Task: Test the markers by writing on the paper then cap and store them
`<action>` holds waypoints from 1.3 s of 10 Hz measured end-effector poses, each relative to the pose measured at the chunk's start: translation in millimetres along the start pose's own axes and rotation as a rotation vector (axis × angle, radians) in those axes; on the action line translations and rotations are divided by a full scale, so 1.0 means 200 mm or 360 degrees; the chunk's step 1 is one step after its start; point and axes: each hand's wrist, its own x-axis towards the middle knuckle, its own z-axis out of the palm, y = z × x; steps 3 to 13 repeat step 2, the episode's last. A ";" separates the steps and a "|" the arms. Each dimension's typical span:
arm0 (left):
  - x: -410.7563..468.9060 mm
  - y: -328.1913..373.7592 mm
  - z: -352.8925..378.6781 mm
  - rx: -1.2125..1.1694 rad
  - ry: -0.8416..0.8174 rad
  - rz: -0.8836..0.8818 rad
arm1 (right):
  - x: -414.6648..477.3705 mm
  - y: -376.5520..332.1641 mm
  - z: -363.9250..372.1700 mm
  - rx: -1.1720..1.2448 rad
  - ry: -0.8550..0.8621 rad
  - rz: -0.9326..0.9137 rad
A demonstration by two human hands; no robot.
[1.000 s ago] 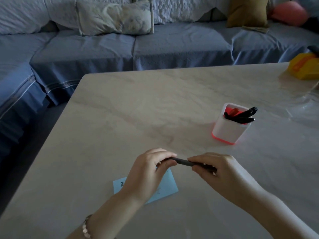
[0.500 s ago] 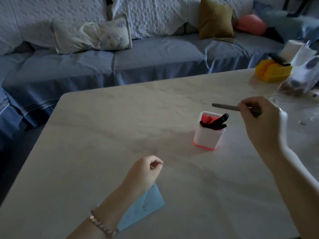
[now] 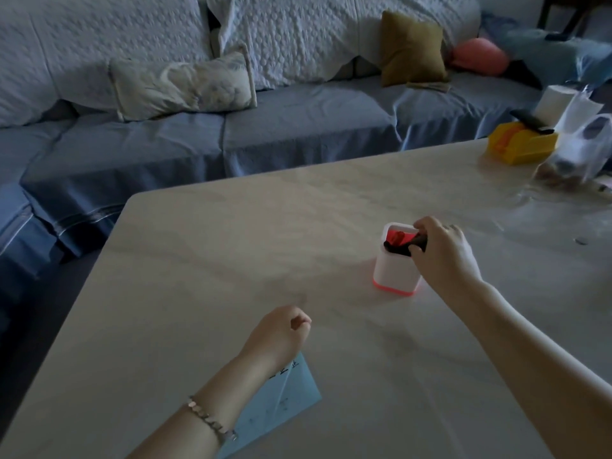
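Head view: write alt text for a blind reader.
A person's right hand grips a black marker at the rim of a white, red-based pen holder on a pale marble table; the curled left hand is beside a blue paper sheet.

The surface (image 3: 231,260) is pale beige with faint marble veins. The holder (image 3: 394,271) is white with a red base and red interior, the markers (image 3: 399,249) black. The paper (image 3: 291,394) is light blue, the sofa (image 3: 298,127) dusty blue, one cushion (image 3: 410,48) mustard.
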 end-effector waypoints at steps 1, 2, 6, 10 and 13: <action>0.03 0.09 -0.02 0.0139 -0.0061 0.0023 | -0.06 0.00 -0.03 -0.0112 0.0028 -0.0102; 0.08 0.22 -0.12 0.0294 -0.0082 0.0010 | -0.05 -0.04 -0.09 -0.0346 -0.0192 -0.0075; 0.08 0.22 -0.12 0.0294 -0.0082 0.0010 | -0.05 -0.04 -0.09 -0.0346 -0.0192 -0.0075; 0.08 0.22 -0.12 0.0294 -0.0082 0.0010 | -0.05 -0.04 -0.09 -0.0346 -0.0192 -0.0075; 0.08 0.22 -0.12 0.0294 -0.0082 0.0010 | -0.05 -0.04 -0.09 -0.0346 -0.0192 -0.0075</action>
